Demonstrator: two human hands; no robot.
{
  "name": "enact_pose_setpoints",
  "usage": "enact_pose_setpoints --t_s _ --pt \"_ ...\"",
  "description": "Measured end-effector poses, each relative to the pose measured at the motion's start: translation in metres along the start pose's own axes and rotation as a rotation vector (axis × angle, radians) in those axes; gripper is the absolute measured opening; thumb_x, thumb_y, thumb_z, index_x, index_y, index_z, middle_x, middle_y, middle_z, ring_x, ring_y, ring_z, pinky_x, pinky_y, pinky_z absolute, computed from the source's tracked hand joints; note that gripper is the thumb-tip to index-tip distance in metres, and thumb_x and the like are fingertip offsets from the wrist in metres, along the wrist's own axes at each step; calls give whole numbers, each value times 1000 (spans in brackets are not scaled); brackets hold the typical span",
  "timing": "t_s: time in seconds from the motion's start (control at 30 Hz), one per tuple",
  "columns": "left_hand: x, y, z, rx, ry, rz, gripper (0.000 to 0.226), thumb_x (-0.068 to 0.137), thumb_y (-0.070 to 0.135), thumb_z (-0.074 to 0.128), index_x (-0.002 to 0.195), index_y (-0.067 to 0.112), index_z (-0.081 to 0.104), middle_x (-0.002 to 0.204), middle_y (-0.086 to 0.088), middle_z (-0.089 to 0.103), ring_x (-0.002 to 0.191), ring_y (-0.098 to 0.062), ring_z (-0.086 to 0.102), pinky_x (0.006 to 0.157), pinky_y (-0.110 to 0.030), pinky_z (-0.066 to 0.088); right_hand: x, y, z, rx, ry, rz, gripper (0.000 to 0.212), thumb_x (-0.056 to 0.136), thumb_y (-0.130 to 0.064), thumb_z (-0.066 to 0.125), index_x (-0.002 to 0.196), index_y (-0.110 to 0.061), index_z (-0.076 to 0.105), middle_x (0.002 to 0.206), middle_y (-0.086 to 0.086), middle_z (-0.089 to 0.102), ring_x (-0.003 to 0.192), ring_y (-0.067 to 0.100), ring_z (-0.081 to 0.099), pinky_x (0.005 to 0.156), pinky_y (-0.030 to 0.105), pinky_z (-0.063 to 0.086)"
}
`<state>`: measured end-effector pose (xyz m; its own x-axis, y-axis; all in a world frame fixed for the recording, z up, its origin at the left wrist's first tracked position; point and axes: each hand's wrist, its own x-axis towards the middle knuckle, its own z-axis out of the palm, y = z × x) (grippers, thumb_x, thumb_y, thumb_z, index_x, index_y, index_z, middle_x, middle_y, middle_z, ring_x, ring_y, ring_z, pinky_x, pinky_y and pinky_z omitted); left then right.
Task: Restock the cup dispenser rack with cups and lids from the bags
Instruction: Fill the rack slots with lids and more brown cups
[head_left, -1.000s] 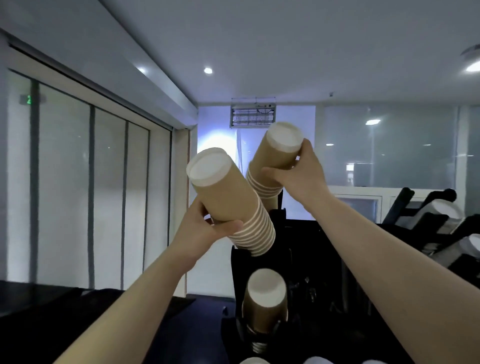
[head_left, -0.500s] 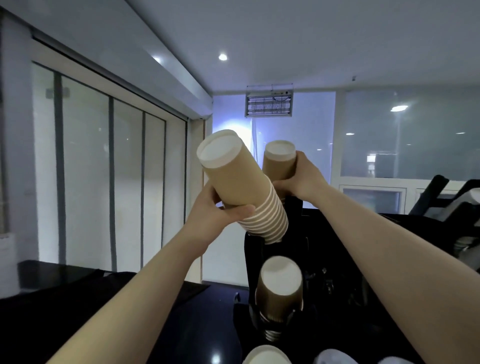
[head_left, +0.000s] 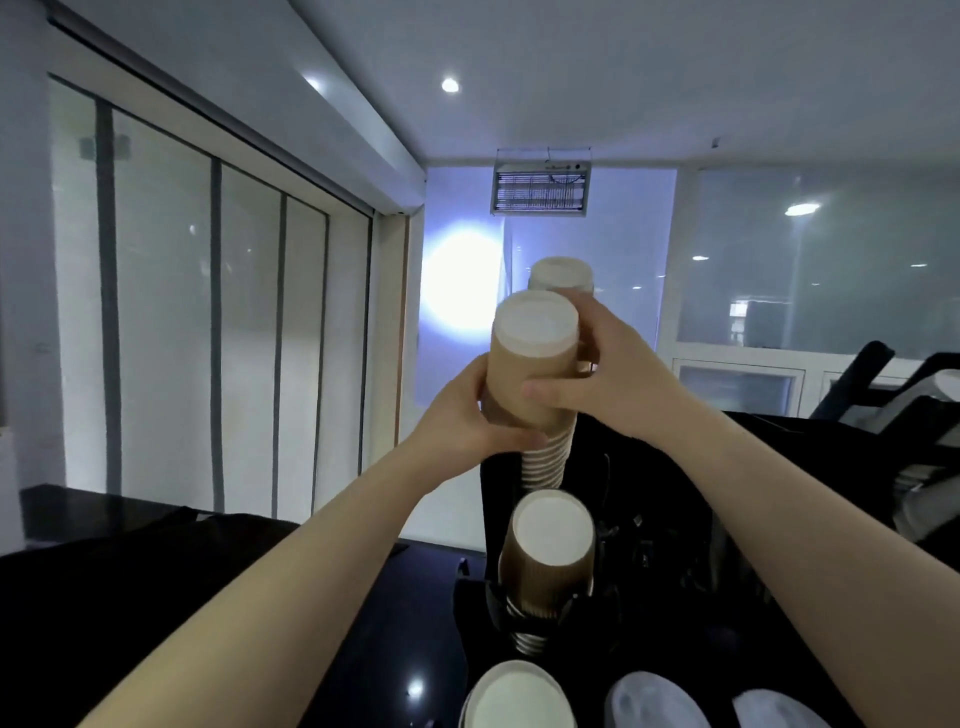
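A stack of brown paper cups (head_left: 535, 364) stands bottom-up at the top of the black dispenser rack (head_left: 498, 483). My left hand (head_left: 462, 415) grips its left side and my right hand (head_left: 608, 374) curls round its right side. Behind it a second brown cup stack (head_left: 562, 275) sticks up from the rack, partly hidden. Lower in the rack another cup stack (head_left: 550, 556) pokes out of a slot. One more cup (head_left: 514, 696) and white lids (head_left: 654, 701) show at the bottom edge.
A black counter (head_left: 156, 597) runs left of the rack. Glass panels (head_left: 208, 338) line the left wall. More black rack arms with white stacks (head_left: 924, 415) stand at the right. An insect-killer lamp (head_left: 540, 189) hangs ahead.
My left hand swung its cup stack from tilted to upright, in front of the rack's top. My right hand left the rear stack, which sits lower, and now holds the front one.
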<state>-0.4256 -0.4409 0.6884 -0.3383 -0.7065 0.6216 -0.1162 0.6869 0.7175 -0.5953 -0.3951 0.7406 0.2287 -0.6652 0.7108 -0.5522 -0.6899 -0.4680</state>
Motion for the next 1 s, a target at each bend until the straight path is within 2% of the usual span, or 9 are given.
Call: enact_pose_setpoints --t_s 0.13,0.27,0.4,0.5,0.6,0.67,0.8,0.9,1.0 --pt "-2 -13 3 39 -72 -50 76 69 21 84 134 26 44 120 12 59 107 2 56 78 -10 47 -6 14 5 -53 31 66 75 61 -33 84 126 -38 46 114 -20 62 103 -1 59 85 23 49" --pt "-1 -24 8 -12 -89 -135 68 79 20 74 137 28 40 126 10 55 115 -5 53 81 -14 46 -13 27 14 -232 -10 111 70 63 -39 81 123 -41 45 110 -22 59 100 -4 56 73 9 42" --pt "-3 -30 15 -68 -140 -201 60 85 23 68 136 31 38 119 14 55 107 3 54 70 -9 47 -19 42 17 -195 10 185 62 66 -29 82 119 -33 51 107 -22 58 98 -4 55 69 9 40" --pt "-4 -32 15 -110 -132 -228 61 85 26 69 137 30 38 117 18 54 106 4 54 75 -13 45 -18 42 17 -225 -22 204 62 66 -23 80 119 -33 49 105 -19 57 97 1 56 70 13 42" --pt "-6 -33 16 -137 -115 -231 59 84 27 71 135 28 42 122 10 57 109 0 55 80 -16 46 -14 37 16 -313 -135 229 72 68 -20 74 129 -37 41 108 -14 57 97 6 56 68 18 43" --pt "-7 -34 15 -135 -98 -233 58 82 30 72 133 27 44 124 7 57 112 -5 55 88 -21 47 -13 32 14 -307 -173 228 66 70 -22 72 127 -39 44 108 -17 57 97 3 56 70 19 43" --pt "-10 -34 10 -132 -99 -243 66 81 26 73 140 24 42 127 3 57 117 -10 54 103 -36 45 -20 27 13 -323 -50 210 46 70 -26 74 111 -33 57 99 -16 62 93 5 57 75 22 46" --pt "-14 -32 10 -105 -107 -229 65 82 21 72 140 23 42 125 6 59 114 -4 55 99 -30 47 -25 24 20 -383 35 205 45 70 -32 75 111 -35 56 91 -21 58 84 1 52 65 11 36" --pt "-18 -29 10 -79 -118 -219 62 82 18 71 138 24 43 125 8 57 111 0 53 85 -18 46 -27 22 25 -396 62 230 49 72 -37 75 116 -31 55 99 -13 60 89 10 53 65 15 37"
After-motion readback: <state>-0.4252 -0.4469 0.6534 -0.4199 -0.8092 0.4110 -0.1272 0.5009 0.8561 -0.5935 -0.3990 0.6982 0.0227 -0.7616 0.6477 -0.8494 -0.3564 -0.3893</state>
